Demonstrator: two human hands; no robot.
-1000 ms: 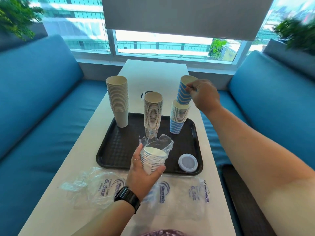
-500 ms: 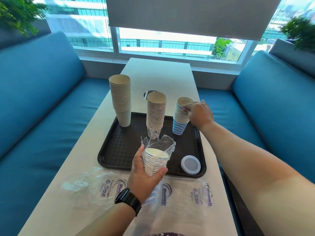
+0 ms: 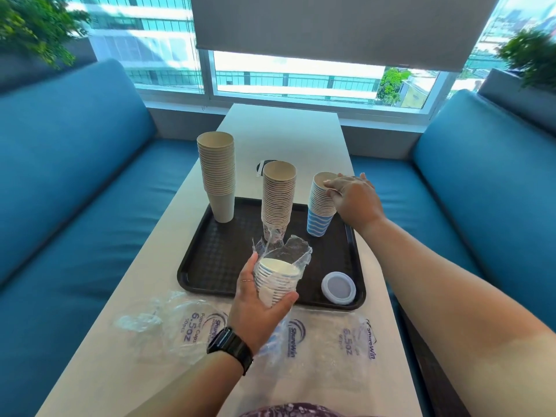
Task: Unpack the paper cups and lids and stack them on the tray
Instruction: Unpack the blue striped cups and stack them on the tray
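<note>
1. Here, in the head view, your left hand (image 3: 255, 308) reached forward over the near edge of the black tray (image 3: 204, 260), fingers and thumb wrapped around a short stack of blue-striped cups (image 3: 278, 282) that sat partly inside a clear plastic sleeve (image 3: 293, 251).
2. That sleeve stood open above the cups' rim, crumpled; its lower end ran behind your palm, so you could not see where it ended.
3. Your right hand (image 3: 353, 200) stretched out to the far right of the tray, fingertips pinching the rim of the top cup on the blue-striped stack on the tray (image 3: 322, 206).
4. Your right thumb was hidden behind the hand, so the grip could only be read from the curled fingers at the rim.
5. Also on the tray stood a tall plain stack (image 3: 217, 176) at the far left corner and a patterned middle stack (image 3: 278, 200); a white lid (image 3: 338, 288) lay flat at the near right corner.
6. The middle stack's base was blurred behind the plastic.
7. Two printed empty bags (image 3: 192, 325) lay flat on the white table (image 3: 282, 130) just before the tray, partly covered by your left wrist and its black watch (image 3: 230, 347).
8. A small dark object (image 3: 263, 167) beyond the tray was mostly hidden behind the middle stack.
</note>
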